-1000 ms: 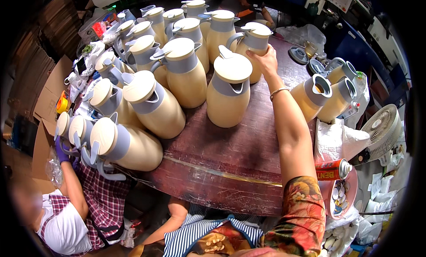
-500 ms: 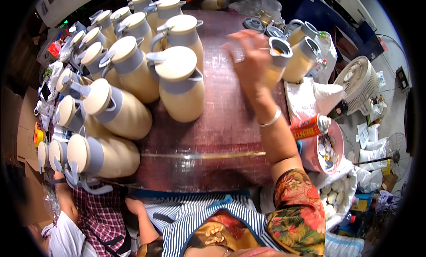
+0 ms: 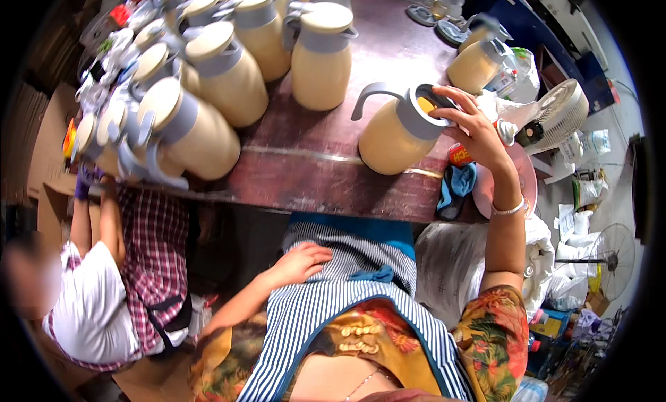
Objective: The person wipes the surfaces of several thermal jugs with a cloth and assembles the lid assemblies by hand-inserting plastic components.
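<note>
A cream vacuum jug (image 3: 393, 144) with a grey collar and handle stands lidless and slightly tilted by the table's near right part. Its handle points left, and an orange-yellow inside shows through the mouth. My right hand (image 3: 475, 128) grips the jug's rim at the spout side, fingers hooked over the edge. Lying against the striped apron (image 3: 326, 306) at my waist, my left hand (image 3: 302, 263) is open with nothing in it. To the left of the held jug stands a lidded cream jug (image 3: 322, 70).
Several lidded jugs (image 3: 201, 135) crowd the table's left side. More lidless jugs (image 3: 474, 65) and grey lids (image 3: 451, 33) are at the back right. A blue-black cloth (image 3: 454, 190), a pink tub (image 3: 524, 173) and a fan (image 3: 559, 110) sit right. A co-worker (image 3: 104, 298) is at left.
My right hand has brought a lidless jug from the back right toward the near edge. My left hand has moved right across the apron. The view has shifted too.
</note>
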{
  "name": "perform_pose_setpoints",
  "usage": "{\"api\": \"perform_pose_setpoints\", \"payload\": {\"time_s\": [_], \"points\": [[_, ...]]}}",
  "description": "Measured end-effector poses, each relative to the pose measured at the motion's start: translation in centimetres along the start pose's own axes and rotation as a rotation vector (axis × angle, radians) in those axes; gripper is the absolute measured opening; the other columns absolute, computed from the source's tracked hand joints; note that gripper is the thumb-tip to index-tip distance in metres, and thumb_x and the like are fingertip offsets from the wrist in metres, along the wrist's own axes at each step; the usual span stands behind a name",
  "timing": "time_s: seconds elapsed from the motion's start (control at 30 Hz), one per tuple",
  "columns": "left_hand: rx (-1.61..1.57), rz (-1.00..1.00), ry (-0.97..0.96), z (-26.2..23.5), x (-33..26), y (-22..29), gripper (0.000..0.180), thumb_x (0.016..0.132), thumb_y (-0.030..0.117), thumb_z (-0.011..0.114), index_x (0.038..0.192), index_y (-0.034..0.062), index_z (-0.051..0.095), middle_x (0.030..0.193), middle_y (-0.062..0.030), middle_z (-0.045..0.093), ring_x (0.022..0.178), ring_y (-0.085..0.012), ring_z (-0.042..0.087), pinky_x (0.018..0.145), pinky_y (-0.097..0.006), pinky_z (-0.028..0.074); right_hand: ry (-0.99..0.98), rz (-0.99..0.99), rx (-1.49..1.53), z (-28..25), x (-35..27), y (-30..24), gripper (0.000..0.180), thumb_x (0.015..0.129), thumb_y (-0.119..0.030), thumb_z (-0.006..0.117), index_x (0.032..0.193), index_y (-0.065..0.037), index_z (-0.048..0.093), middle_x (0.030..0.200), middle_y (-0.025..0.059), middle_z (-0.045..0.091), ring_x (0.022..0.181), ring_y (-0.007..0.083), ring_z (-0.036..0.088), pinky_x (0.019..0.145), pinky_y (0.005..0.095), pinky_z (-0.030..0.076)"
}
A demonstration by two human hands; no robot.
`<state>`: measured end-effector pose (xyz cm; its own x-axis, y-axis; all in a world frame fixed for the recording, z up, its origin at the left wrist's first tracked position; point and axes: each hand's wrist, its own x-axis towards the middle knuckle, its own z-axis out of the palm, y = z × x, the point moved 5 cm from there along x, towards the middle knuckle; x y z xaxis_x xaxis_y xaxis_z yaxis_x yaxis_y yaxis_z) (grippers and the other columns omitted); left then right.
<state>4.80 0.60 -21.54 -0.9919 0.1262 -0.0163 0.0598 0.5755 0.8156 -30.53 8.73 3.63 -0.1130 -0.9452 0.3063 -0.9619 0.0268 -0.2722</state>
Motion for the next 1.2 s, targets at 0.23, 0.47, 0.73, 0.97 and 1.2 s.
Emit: {"api": "perform_pose_setpoints", "payload": {"time_s": [0.23, 0.47, 0.73, 0.97, 1.2], "points": [[0.108, 0.27, 0.853, -14.8, 7.2, 6.8, 0.064, 0.08, 0.017, 0.076, 0.137, 0.0065, 0.047, 0.14, -0.0163, 0.047, 0.126, -0.031, 0.049, 0.103, -0.038, 0.042, -0.082, 0.027, 0.385, 0.7, -4.2, -2.4, 0.043, 0.075, 0.009, 0.067, 0.114, -0.009, 0.069, 0.149, 0.0115, 0.041, 0.137, 0.0307, 0.041, 0.109, 0.0398, 0.039], [-0.361, 0.259, 0.332, -18.2, 16.3, 7.6, 0.041, 0.088, 0.024, 0.072, 0.117, -0.0002, 0.056, 0.1, -0.0093, 0.064, 0.098, -0.0186, 0.063, 0.086, -0.032, 0.051, 0.291, 0.21, -0.031, 1.0, -6.1, -0.2, 0.059, 0.082, 0.007, 0.064, 0.134, -0.022, 0.058, 0.153, 0.0089, 0.037, 0.132, 0.0296, 0.047, 0.101, 0.0366, 0.048], [-0.371, 0.169, 0.166, -10.9, 17.8, 10.9, 0.031, 0.098, 0.021, 0.055, 0.121, 0.0009, 0.062, 0.111, -0.0092, 0.07, 0.109, -0.0182, 0.063, 0.096, -0.031, 0.047, 0.37, 0.386, 0.398, 5.4, -7.9, -2.8, 0.079, 0.083, 0.006, 0.067, 0.15, -0.022, 0.036, 0.142, 0.0106, 0.049, 0.118, 0.0214, 0.057, 0.088, 0.0304, 0.053], [-0.606, 0.19, 0.277, -10.8, 19.0, 11.4, 0.025, 0.103, 0.016, 0.048, 0.116, -0.0024, 0.056, 0.105, -0.01, 0.069, 0.098, -0.0184, 0.067, 0.087, -0.031, 0.055, 0.449, 0.409, 0.644, 6.0, -7.2, -2.8, 0.074, 0.087, -0.007, 0.07, 0.15, -0.021, 0.035, 0.143, 0.0117, 0.05, 0.121, 0.0261, 0.058, 0.095, 0.035, 0.051], [-0.617, 0.151, 0.315, -15.2, 19.1, 12.0, 0.031, 0.105, 0.026, 0.042, 0.113, 0.0002, 0.057, 0.107, -0.0104, 0.069, 0.097, -0.0182, 0.068, 0.085, -0.033, 0.057, 0.328, 0.35, 0.686, 8.5, -8.2, -3.1, 0.063, 0.09, -0.006, 0.066, 0.147, -0.013, 0.04, 0.148, 0.0131, 0.041, 0.133, 0.0249, 0.045, 0.098, 0.0342, 0.052]]}}
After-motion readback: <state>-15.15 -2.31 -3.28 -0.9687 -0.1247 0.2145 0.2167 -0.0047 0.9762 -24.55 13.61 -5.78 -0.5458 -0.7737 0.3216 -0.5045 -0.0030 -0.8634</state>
